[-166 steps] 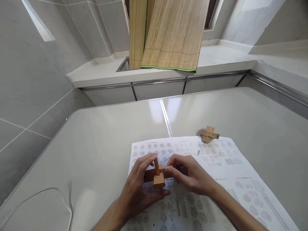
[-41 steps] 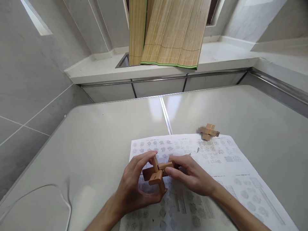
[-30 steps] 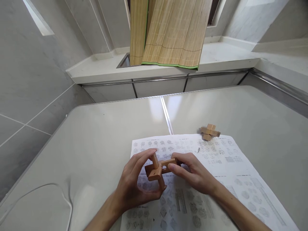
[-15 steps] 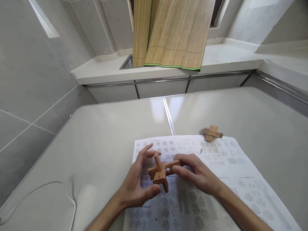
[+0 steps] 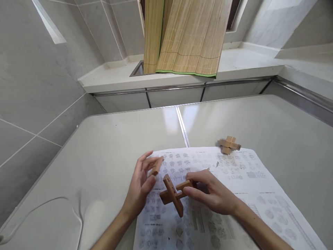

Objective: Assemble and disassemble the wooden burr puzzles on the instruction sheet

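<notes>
My left hand (image 5: pixel 140 184) pinches a single wooden stick (image 5: pixel 156 166) between thumb and fingers, over the left edge of the printed sheet. To its right, my right hand (image 5: pixel 212 191) grips one end of a partly joined wooden puzzle (image 5: pixel 171 194), whose crossed pieces point toward the left hand. A gap separates the stick from the puzzle. Another wooden puzzle (image 5: pixel 229 144), assembled in a cross shape, rests at the top edge of the printed sheet (image 5: pixel 249 205).
A pale table (image 5: pixel 117 139) with a metal seam lies beneath the sheet. White cable (image 5: pixel 78 215) runs along the lower left. Beyond the table, a bamboo mat (image 5: pixel 192 41) hangs over a white counter (image 5: pixel 109 80) beside a sink.
My left hand has moved left, away from the puzzle, with one stick now in its fingers. The puzzle in my right hand has fewer pieces and is slightly tilted.
</notes>
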A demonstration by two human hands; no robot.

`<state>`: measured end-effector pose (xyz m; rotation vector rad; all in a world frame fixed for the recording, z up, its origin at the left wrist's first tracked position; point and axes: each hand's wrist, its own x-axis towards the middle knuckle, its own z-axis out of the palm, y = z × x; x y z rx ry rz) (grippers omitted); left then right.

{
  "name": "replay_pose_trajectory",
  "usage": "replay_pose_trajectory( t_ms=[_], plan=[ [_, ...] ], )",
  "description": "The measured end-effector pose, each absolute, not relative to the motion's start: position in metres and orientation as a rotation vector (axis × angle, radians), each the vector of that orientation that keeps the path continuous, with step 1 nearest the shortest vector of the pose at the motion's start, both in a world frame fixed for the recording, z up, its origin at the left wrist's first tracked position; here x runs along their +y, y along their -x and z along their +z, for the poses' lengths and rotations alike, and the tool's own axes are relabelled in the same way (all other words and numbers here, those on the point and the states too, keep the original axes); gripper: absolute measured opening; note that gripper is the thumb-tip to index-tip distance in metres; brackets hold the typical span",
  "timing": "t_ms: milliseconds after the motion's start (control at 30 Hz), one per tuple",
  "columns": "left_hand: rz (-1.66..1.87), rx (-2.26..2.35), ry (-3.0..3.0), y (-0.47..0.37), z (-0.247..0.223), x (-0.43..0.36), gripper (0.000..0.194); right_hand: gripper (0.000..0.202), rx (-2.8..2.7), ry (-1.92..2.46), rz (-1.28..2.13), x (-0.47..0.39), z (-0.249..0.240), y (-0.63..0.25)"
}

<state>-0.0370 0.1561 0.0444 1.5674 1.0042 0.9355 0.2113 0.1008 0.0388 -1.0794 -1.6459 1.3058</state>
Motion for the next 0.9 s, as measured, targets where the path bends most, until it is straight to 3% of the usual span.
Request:
replay_pose_trajectory(
  t_ms=[233,533,900],
  plan=[
    [0.88,1.645,-1.808,0.037,0.041,0.164,0.083,0.046,-1.548,1.088,1.296,0.102,0.038,-0.215],
    [0.784,1.635,-2.202,0.04,0.027,0.166,0.062,0.044,-1.534,1.096,1.275,0.104,0.039,-0.214],
    [0.731,1.636,-2.246,0.035,0.031,0.165,0.065,0.045,-1.51,1.076,1.289,0.104,0.038,-0.214]
  ],
)
